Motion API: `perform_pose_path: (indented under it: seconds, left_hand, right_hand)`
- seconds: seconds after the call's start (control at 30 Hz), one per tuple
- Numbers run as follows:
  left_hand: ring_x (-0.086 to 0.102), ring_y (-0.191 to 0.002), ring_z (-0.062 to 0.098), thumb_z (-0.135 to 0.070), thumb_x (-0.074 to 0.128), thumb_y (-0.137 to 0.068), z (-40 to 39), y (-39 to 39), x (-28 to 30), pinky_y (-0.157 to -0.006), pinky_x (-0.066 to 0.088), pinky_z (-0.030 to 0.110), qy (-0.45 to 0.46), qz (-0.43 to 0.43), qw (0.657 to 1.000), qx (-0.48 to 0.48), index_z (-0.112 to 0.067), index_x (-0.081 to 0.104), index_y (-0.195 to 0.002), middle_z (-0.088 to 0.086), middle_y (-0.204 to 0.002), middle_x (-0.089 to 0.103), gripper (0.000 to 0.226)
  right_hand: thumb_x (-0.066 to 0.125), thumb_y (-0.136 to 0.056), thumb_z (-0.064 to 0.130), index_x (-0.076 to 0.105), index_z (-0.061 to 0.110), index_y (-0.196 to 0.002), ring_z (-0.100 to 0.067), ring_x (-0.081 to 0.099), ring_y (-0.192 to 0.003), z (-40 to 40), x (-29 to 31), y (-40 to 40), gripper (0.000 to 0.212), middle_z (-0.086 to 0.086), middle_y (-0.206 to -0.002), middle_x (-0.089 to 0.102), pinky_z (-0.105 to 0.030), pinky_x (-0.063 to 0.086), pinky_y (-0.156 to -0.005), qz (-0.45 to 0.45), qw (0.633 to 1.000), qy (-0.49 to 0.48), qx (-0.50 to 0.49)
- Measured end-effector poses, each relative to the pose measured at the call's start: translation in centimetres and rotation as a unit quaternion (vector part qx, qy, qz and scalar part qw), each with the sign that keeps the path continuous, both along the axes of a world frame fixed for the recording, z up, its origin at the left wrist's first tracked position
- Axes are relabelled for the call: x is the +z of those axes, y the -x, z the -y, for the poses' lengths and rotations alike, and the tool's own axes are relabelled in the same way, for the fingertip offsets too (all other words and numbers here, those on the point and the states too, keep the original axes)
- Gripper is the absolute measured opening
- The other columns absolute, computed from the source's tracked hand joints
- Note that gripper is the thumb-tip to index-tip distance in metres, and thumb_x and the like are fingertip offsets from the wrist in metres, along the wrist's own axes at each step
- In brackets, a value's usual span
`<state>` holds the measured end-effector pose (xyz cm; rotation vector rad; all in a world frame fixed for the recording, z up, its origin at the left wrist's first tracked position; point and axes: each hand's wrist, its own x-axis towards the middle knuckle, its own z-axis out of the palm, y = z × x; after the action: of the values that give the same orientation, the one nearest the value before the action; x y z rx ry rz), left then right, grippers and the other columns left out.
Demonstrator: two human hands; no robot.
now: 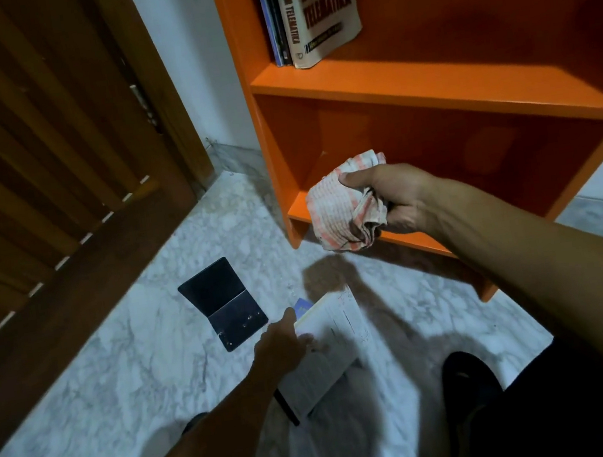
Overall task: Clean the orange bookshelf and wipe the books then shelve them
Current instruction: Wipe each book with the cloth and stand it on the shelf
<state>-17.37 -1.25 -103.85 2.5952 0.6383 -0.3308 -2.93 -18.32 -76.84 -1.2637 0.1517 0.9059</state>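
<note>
Legs: dark-clothed knees (572,403) are seen at the near edge, cut off by the frame.
Left hand: the left hand (282,347) is held low over the marble floor (118,370); its fingers (306,340) are curled round the edge of a pale book (332,351), which is tilted and blurred.
Under the book: a blue corner (302,305) shows at the book's far end; a dark strip shows at its near end; what these are cannot be told.
Right hand: the right hand (393,200) is closed round a bunched white and orange cloth (343,203), held at the front of the lowest shelf.
Orange bookshelf: the orange bookshelf (427,86) stands on the floor at the far right; its top and right side are cut off.
Shelved books: three books (304,11) stand upright at the left end of the upper shelf, their tops out of view.
Floor: a dark folded case (223,303) lies open just left of the held book.
Left side: a wooden slatted door (29,150) fills the far left.
</note>
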Motion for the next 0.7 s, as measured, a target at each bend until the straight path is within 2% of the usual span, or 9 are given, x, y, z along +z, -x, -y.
perform_pose_path:
  seconds: [0.07,0.13,0.23,0.33,0.4,0.47,0.57,0.63,0.7]
  left_hand:
    - [0.062,-0.087,0.028,-0.051,0.063,-0.082,0.3,-0.1,0.7,-0.078,0.054,0.041,0.030,-0.005,1.000,0.004,-0.026,0.043,-0.102,0.006,-0.098,0.065,0.038]
    - [0.059,-0.081,0.025,-0.045,0.064,-0.086,0.3,-0.4,2.1,-0.070,0.051,0.036,0.040,-0.005,0.999,0.000,-0.025,0.041,-0.098,0.004,-0.093,0.064,0.032]
    - [0.062,-0.075,0.020,-0.041,0.068,-0.089,-0.9,-1.1,4.8,-0.060,0.046,0.032,0.071,0.004,0.996,0.051,-0.026,0.045,-0.097,0.001,-0.088,0.064,0.028]
    - [0.064,-0.065,0.021,-0.036,0.072,-0.087,-3.0,-1.5,8.2,-0.053,0.047,0.028,0.147,0.054,0.979,0.127,-0.022,0.056,-0.094,0.005,-0.081,0.069,0.022]
    - [0.063,-0.061,0.019,-0.030,0.073,-0.088,-4.6,-1.7,10.8,-0.052,0.048,0.027,0.199,0.084,0.963,0.163,-0.017,0.062,-0.091,0.006,-0.079,0.070,0.017]
    - [0.059,-0.060,0.018,-0.025,0.071,-0.091,-5.7,-1.8,14.1,-0.051,0.046,0.025,0.240,0.121,0.945,0.185,-0.009,0.063,-0.097,0.009,-0.083,0.067,0.019]
    - [0.053,-0.045,0.014,-0.026,0.062,-0.098,-6.2,-1.3,19.4,-0.038,0.038,0.019,0.265,0.153,0.932,0.195,-0.008,0.056,-0.106,0.014,-0.080,0.060,0.021]
    - [0.052,-0.035,0.008,-0.026,0.057,-0.101,-5.9,-0.8,23.1,-0.034,0.035,0.020,0.281,0.176,0.925,0.188,-0.014,0.052,-0.106,0.008,-0.073,0.056,0.015]
    - [0.056,-0.042,0.010,-0.029,0.056,-0.100,-6.0,-0.3,25.8,-0.040,0.035,0.023,0.289,0.203,0.917,0.187,-0.016,0.053,-0.105,0.009,-0.077,0.060,0.015]
  right_hand:
    - [0.048,-0.102,0.006,0.051,-0.006,-0.128,-0.036,0.066,-0.101,0.2,0.1,0.3,0.029,-0.025,-0.116,0.063,-0.055,0.049,-0.090,-0.004,1.000,-0.001,-0.005]
    - [0.045,-0.103,0.006,0.049,-0.008,-0.129,-0.038,0.063,-0.109,0.4,0.0,0.4,0.029,-0.025,-0.115,0.062,-0.056,0.049,-0.089,-0.012,1.000,0.001,-0.015]
    - [0.044,-0.104,0.010,0.048,-0.005,-0.130,-0.035,0.064,-0.102,0.6,-0.2,0.3,0.030,-0.023,-0.115,0.062,-0.056,0.050,-0.081,-0.009,1.000,0.009,-0.026]
    - [0.044,-0.105,0.012,0.047,-0.002,-0.133,-0.039,0.063,-0.105,0.6,-0.5,-0.3,0.032,-0.025,-0.125,0.061,-0.061,0.049,-0.086,-0.003,0.999,0.018,-0.039]
    - [0.044,-0.105,0.013,0.049,0.000,-0.134,-0.040,0.067,-0.096,0.4,-0.9,-0.7,0.032,-0.024,-0.120,0.064,-0.060,0.053,-0.081,0.014,0.998,0.035,-0.048]
    - [0.046,-0.104,0.013,0.051,0.000,-0.131,-0.037,0.069,-0.081,0.2,-1.4,-1.0,0.031,-0.020,-0.111,0.067,-0.054,0.057,-0.069,0.037,0.996,0.050,-0.064]
    - [0.047,-0.104,0.017,0.054,0.000,-0.130,-0.038,0.069,-0.088,-0.4,-2.0,-1.1,0.031,-0.023,-0.115,0.066,-0.056,0.056,-0.082,0.075,0.989,0.079,-0.097]
    - [0.046,-0.104,0.020,0.057,0.003,-0.128,-0.034,0.067,-0.093,-1.0,-2.0,-1.1,0.031,-0.020,-0.116,0.067,-0.049,0.055,-0.086,0.130,0.979,0.098,-0.125]
    - [0.045,-0.104,0.026,0.059,0.015,-0.123,-0.027,0.065,-0.080,-1.7,-1.3,-0.9,0.027,-0.012,-0.102,0.068,-0.039,0.054,-0.072,0.214,0.958,0.110,-0.154]
